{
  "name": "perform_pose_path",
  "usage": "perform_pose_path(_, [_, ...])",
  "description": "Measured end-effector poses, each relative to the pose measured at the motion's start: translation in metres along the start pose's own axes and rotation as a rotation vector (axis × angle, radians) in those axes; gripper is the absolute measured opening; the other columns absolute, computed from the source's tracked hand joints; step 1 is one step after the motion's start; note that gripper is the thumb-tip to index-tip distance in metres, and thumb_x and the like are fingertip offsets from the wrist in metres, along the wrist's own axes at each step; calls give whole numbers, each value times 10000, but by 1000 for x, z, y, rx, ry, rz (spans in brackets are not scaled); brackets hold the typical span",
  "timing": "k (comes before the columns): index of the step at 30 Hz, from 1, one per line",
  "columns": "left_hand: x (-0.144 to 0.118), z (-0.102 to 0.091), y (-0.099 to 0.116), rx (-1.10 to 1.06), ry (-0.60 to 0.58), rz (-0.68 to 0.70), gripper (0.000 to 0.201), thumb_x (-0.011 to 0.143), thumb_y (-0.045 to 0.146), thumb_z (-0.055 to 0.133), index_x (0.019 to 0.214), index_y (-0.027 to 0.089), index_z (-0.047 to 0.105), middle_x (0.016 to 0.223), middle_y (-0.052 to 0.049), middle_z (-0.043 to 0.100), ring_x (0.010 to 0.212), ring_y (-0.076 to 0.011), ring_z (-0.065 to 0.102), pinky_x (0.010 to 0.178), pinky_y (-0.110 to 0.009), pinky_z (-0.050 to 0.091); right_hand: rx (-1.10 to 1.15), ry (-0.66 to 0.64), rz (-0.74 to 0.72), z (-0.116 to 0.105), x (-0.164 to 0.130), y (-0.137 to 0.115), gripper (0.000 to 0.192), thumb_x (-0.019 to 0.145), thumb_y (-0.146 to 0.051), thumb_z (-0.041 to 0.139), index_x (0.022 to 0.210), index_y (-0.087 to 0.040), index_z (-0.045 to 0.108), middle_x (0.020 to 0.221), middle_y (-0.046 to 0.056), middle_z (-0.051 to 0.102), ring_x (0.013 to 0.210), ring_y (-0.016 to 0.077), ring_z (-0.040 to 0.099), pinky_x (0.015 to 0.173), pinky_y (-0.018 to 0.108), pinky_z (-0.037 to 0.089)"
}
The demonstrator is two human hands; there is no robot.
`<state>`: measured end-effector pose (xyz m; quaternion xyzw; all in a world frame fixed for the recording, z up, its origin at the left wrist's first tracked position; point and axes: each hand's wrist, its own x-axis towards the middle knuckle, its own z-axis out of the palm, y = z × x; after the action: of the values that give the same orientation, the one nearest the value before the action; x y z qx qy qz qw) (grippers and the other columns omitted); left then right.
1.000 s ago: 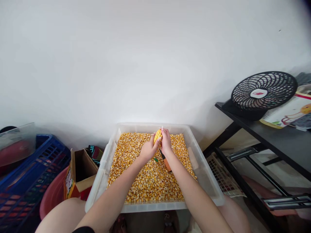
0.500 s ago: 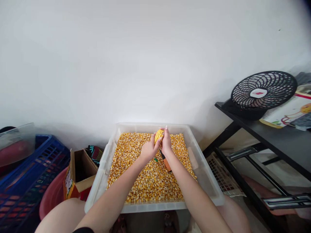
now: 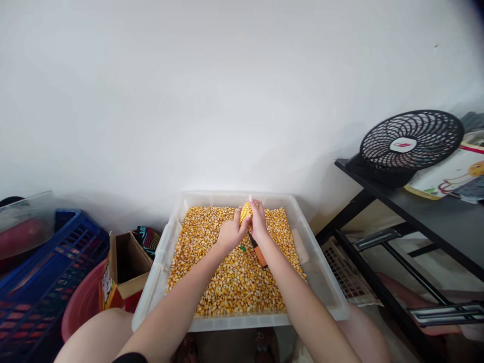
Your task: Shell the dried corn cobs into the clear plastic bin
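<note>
Pale wall backs everything. Left hand and right hand pinch a yellow corn cob between them, above the tub's far half. Half a second ago the right fingers stood straighter; now they bend over the cob's upper end, so the grip seems shifted, not released, and the work continuing. Below lie loose kernels, an orange-handled tool and a green scrap, inside a translucent tub apparently resting on the lap. Beyond stand a cardboard box, blue crate and black fan on a dark shelf.
</note>
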<state>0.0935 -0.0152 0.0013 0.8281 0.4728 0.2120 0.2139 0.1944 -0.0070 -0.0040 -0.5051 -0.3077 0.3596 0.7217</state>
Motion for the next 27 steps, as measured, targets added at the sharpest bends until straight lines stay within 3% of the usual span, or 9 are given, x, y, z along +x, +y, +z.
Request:
perform_pose_path(4, [2,1,-5,130,-10,9,584,868,546,251,1289,148,326,837,-115,671,793,-260,643,694,-311,437,45,4,80,0,2,2,353,693,-523,564,888,-236,499,705,-29,554,636,139,547,576,255,442])
perform_pose_path(8, [4,-3,-13,138,-7,32,565,829,555,354,1220,147,365,832,-119,669,783,-274,641,678,-315,439,9,-91,84,0,1,3,353,726,-538,525,926,-248,500,746,-28,554,694,142,548,615,259,451])
perform_pose_path(14, [4,-6,-15,-26,-35,15,461,840,558,335,1094,181,407,862,-97,663,776,-239,642,636,-276,431,25,-183,22,-1,-2,0,350,773,-549,453,945,-254,528,833,-11,567,739,139,543,643,257,450])
perform_pose_path(21, [5,-1,-14,35,-32,-7,431,829,522,377,1092,182,407,788,-91,659,739,-256,641,609,-289,422,-7,-168,69,-2,-3,0,358,667,-446,623,949,-257,510,799,-27,581,688,133,550,603,246,438])
perform_pose_path(27, [6,1,-20,23,-25,49,440,835,514,362,1105,170,398,775,-83,657,709,-248,638,585,-283,416,12,-238,84,-3,-3,0,305,705,-431,593,942,-268,494,808,-34,585,677,135,553,604,252,433])
